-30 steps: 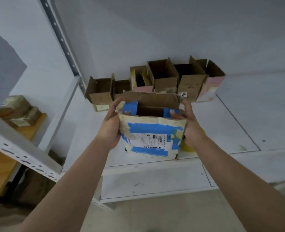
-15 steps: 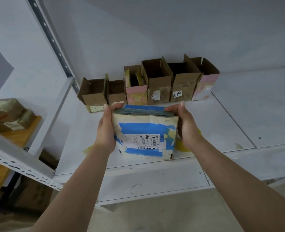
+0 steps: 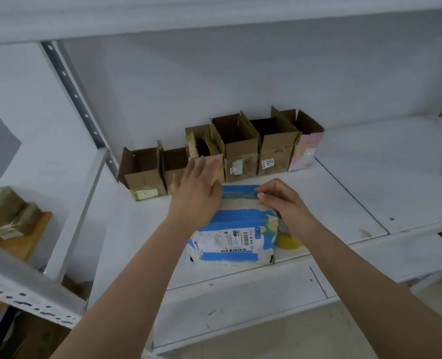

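We see a box (image 3: 235,229) patched with blue tape standing near the front edge of a white shelf (image 3: 357,190), its top closed. Our left hand (image 3: 196,195) lies flat with straight fingers at its top left edge, gripping nothing. Our right hand (image 3: 284,203) curls over its top right corner, fingertips on the tape. Open cartons (image 3: 240,143) line the shelf's back edge.

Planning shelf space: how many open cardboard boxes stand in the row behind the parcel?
6, in one row, left to right: first, second, third, fourth, fifth, sixth. The left hand partly covers two.
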`<state>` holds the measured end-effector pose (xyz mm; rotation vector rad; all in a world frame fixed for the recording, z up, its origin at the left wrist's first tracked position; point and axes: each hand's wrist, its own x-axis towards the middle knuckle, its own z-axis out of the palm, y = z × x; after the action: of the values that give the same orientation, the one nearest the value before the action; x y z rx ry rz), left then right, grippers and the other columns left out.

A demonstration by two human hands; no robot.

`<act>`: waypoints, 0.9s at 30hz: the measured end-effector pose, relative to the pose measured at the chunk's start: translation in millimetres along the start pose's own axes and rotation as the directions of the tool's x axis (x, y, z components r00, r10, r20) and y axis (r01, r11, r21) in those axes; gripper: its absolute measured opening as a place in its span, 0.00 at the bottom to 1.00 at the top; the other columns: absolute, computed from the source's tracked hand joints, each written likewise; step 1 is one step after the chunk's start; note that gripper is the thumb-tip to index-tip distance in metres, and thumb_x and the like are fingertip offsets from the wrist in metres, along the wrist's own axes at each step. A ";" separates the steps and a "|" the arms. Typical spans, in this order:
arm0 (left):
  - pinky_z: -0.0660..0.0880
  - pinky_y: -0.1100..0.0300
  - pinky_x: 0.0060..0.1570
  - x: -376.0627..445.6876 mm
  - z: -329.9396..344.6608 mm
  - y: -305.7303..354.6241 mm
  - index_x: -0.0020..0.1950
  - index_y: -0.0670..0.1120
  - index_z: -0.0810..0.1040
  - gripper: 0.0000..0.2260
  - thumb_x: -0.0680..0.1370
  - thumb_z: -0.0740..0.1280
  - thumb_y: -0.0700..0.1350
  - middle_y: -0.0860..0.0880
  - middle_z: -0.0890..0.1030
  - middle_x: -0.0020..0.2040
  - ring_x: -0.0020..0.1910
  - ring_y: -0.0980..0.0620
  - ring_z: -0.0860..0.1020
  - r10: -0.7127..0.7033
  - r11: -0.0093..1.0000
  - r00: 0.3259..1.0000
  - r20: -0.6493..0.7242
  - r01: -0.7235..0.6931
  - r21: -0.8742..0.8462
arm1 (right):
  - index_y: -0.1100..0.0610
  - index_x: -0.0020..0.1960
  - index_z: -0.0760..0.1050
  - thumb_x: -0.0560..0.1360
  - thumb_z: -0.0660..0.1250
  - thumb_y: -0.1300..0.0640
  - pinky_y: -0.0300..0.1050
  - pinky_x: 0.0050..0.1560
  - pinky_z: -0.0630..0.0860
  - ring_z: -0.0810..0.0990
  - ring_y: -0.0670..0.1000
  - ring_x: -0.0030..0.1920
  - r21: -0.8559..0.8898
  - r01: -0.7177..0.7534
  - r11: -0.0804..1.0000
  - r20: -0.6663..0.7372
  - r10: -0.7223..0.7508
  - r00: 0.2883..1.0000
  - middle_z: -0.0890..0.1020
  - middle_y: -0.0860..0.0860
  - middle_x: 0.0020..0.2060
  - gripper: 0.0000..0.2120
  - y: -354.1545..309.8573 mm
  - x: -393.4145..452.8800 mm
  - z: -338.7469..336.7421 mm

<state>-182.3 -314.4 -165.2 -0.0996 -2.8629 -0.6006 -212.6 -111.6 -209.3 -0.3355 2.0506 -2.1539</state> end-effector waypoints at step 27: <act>0.68 0.57 0.64 -7.4 0.0 14.4 0.78 0.57 0.55 0.35 0.75 0.64 0.64 0.54 0.66 0.75 0.67 0.58 0.69 0.032 0.832 0.996 0.087 0.022 -0.554 | 0.59 0.43 0.78 0.78 0.67 0.55 0.38 0.40 0.72 0.77 0.47 0.39 -0.585 0.188 0.789 0.072 -0.181 0.981 0.79 0.49 0.36 0.08 -104.7 -9.2 -32.3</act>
<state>-173.5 -301.4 -161.2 -0.2301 -2.6699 -1.4474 -207.3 -72.3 -106.7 -0.6400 2.7458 -1.5175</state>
